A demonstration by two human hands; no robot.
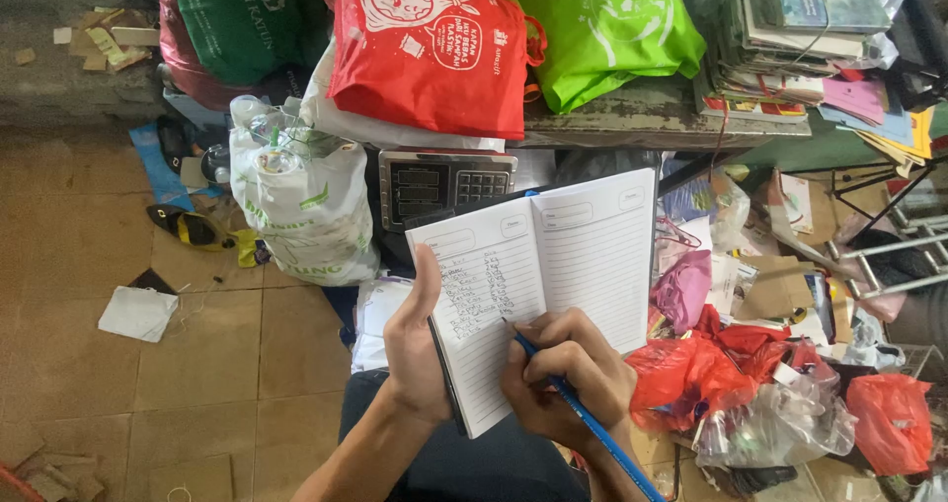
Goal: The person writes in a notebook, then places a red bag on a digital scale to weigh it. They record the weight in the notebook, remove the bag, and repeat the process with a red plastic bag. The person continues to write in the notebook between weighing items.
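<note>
- In the head view, the left hand [415, 349] gripped an open lined notebook [548, 285] at its left edge, thumb lying up the left page and the fingers hidden behind the cover.
- The notebook was held in the air above the person's lap, in front of a grey weighing scale [444, 184]. Its spine ran from the lower left up to the upper right, so the top of the pages pointed away from the person and leaned to the right.
- The left page carried handwritten lines; the right page was blank.
- The right hand [568, 379] was clenched round a blue pen [583, 413], the tip touching the lower part of the left page near the spine.
- The pen's long axis ran from the tip at upper left down to its far end at lower right.
- A red bag [434, 48] and a green bag [602, 28] sat behind the scale, a white sack [306, 211] stood to its left, and red plastic bags [711, 364] lay to the right of the hands.
</note>
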